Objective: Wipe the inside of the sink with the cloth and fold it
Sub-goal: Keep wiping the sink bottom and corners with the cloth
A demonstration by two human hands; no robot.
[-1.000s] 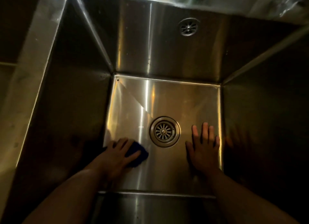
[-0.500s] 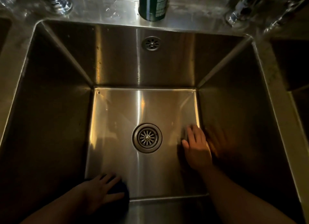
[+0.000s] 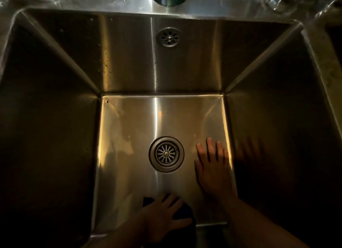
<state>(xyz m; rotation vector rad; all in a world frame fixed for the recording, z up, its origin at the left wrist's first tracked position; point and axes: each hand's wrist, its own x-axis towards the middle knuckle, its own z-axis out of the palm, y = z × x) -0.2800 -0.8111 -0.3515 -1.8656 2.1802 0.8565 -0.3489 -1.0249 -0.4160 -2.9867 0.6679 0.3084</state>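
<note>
Mid-wipe on the sink floor, with the fold not yet begun.
The left hand point(image 3: 162, 216) lies spread flat on the dark blue cloth point(image 3: 187, 213), pressing it to the near edge of the sink point(image 3: 129, 127) floor, on the near side of the drain point(image 3: 166, 154). The right hand point(image 3: 214, 171) rests flat and empty by the right wall (bracing, I judge). The walls probably remain to be wiped, and the cloth looks bunched, not folded.
</note>
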